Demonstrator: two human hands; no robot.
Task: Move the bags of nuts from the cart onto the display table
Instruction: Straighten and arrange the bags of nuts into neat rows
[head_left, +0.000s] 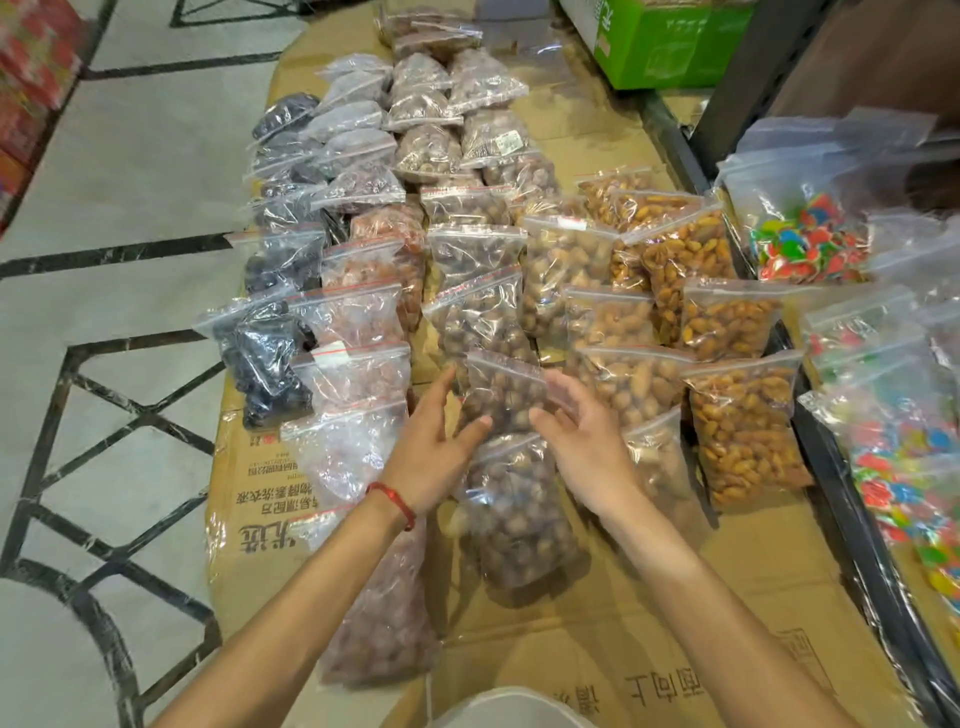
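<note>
A clear zip bag of brown nuts (506, 392) sits between my two hands, on top of another bag of brown nuts (519, 509). My left hand (434, 449), with a red string on the wrist, lies at the bag's left side with fingers straight. My right hand (579, 431) is at its right side, fingers relaxed and touching the plastic. Rows of bagged nuts and dried fruit cover the cardboard-topped display table (649, 597): dark fruit (270, 358) at the left, orange almonds (743, 431) at the right.
A dark metal cart edge (841, 499) runs along the right, with bags of coloured candy (810, 244) in it. A green box (670, 41) stands at the back. Tiled floor (104, 312) lies to the left. Bare cardboard shows near me.
</note>
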